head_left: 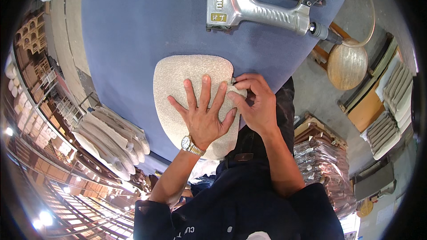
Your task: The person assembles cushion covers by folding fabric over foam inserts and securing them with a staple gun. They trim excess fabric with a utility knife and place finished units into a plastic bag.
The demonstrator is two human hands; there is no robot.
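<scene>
While I look down through the head camera, I see the beige fabric pad lying on the blue-grey worktop at the centre of the frame. My left hand, a watch at its wrist, rests flat on the pad with fingers spread, gripping nothing. My right hand is curled at the pad's right edge, pinching a small bit of it between thumb and fingers. At the top of the frame, well apart from both hands, a silver air tool lies on the worktop. I make out stacked beige cushions at lower left and a round wooden seat at upper right.
</scene>
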